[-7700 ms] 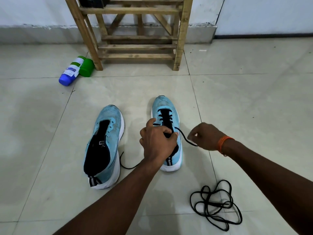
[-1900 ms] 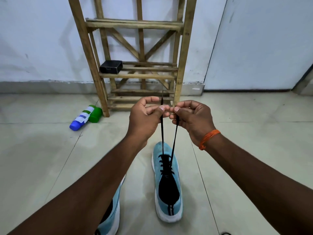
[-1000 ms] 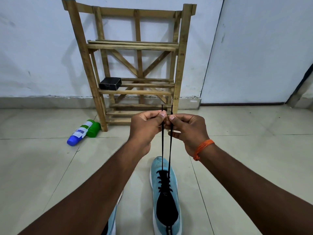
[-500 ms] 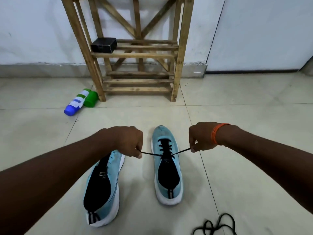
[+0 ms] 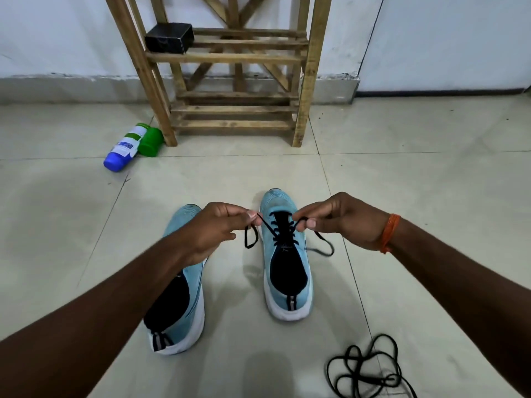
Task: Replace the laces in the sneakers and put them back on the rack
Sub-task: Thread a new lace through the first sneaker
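Observation:
Two light-blue sneakers stand on the tiled floor, toes toward the wooden rack (image 5: 307,81). The right sneaker (image 5: 287,268) has a black lace (image 5: 280,232) threaded through its front eyelets. My left hand (image 5: 218,228) pinches one end of that lace just left of the shoe, and the end hangs in a small loop. My right hand (image 5: 342,219) pinches the other end on the right side, its tail drooping to the floor. The left sneaker (image 5: 181,300) has no lace and is partly hidden by my left forearm. A second black lace (image 5: 370,372) lies tangled at the lower right.
A blue-capped bottle (image 5: 123,150) and a green container (image 5: 150,142) lie by the rack's left leg. A black box (image 5: 169,37) sits on a rack shelf. The rack's lower slats (image 5: 232,110) hold nothing. The white wall (image 5: 445,38) stands behind.
My hands came down from holding both lace ends high and together, pulled them apart sideways, and now hold them close over the right sneaker's toe. The view tilted down.

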